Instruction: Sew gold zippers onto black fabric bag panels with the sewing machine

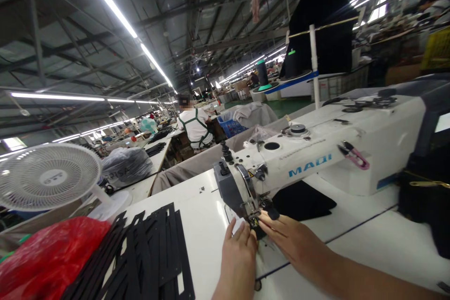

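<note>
A white sewing machine stands on the white table. My left hand lies flat on the table just before the needle foot, fingers stretched out. My right hand rests beside it, fingers extended toward the presser foot and pressing on a small black piece under the needle. A larger piece of black fabric lies under the machine arm behind my right hand.
A stack of black cut strips lies at my left, beside a red plastic bag and a white fan. Pink thread snips hang on the machine. Another person sits at a table farther back.
</note>
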Available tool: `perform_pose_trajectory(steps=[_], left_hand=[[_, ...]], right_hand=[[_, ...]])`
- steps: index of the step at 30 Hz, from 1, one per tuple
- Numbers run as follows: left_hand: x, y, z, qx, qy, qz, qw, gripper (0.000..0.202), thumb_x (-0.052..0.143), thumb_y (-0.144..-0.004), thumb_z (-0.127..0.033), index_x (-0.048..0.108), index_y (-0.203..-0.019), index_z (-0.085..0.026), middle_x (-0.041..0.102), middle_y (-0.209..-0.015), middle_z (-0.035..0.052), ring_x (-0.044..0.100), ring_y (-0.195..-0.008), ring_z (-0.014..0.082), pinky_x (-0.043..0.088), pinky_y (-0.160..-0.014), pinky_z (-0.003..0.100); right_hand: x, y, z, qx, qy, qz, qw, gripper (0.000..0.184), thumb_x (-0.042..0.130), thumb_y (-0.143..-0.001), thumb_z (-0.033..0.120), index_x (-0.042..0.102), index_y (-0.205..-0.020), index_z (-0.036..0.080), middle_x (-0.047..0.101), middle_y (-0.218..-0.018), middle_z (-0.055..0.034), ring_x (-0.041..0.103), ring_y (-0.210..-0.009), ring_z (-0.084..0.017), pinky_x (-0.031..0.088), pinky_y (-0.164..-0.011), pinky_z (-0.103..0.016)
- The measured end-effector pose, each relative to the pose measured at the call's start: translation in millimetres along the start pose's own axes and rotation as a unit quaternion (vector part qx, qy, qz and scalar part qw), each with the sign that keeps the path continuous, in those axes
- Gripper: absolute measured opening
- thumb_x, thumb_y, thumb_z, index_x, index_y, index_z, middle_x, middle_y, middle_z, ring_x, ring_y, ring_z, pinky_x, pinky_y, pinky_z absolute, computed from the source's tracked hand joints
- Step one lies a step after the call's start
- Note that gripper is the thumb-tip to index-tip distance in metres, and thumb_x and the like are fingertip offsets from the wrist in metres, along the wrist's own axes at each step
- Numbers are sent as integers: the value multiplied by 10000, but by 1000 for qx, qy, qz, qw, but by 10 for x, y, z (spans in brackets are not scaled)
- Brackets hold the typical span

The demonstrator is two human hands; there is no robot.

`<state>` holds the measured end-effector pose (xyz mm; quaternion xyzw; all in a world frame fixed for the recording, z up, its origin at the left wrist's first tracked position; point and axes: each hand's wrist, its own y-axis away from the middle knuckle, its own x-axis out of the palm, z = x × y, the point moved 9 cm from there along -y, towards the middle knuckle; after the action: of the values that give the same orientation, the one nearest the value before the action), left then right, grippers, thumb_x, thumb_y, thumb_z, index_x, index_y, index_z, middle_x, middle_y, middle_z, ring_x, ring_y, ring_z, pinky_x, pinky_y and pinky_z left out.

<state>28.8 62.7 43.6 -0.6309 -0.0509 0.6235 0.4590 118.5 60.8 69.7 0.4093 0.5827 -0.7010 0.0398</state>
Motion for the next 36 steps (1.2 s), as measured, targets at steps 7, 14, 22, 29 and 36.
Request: perform_pose_trajectory(steps=[7,14,22,29,36], left_hand=[[206,-13,24,-6,9,87,996,211,455,-847,-73,626,-909,-179,696,-945,79,637,-955,204,433,-973,428],[62,-82,22,-1,0,39,999,164,472,-851,-70,615,-836,-148,704,-887,65,647,-901,180,471,-934,379],[173,-24,101,-45,3,64,997,143,522,-833,-71,623,-870,-165,704,-926,56,641,-947,184,458,-954,382],[52,-13,153,-93,64,3,994,177,505,-836,-74,636,-829,-193,711,-915,31,653,-910,178,491,-905,385],[-212,-68,194,-148,80,47,985,187,501,-805,-94,659,-880,-160,690,-972,88,649,-851,225,543,-769,407]], right_hand=[[323,55,-155,51,-42,90,994,259,528,-905,326,554,-1109,170,568,-1111,-74,581,-918,-184,509,-776,-377],[319,-72,-119,32,-80,102,991,389,321,-882,7,624,-1003,219,654,-1004,-37,615,-950,-140,530,-811,-248],[203,-136,-153,39,-95,87,991,314,378,-823,5,629,-897,178,676,-883,-59,637,-901,-180,537,-784,-270],[299,-89,-183,50,-98,120,987,234,402,-836,62,607,-856,174,651,-833,-63,626,-822,-188,519,-724,-283],[-78,149,-851,93,26,175,980,308,456,-735,94,594,-1010,103,590,-1061,-163,547,-991,-272,462,-835,-429]])
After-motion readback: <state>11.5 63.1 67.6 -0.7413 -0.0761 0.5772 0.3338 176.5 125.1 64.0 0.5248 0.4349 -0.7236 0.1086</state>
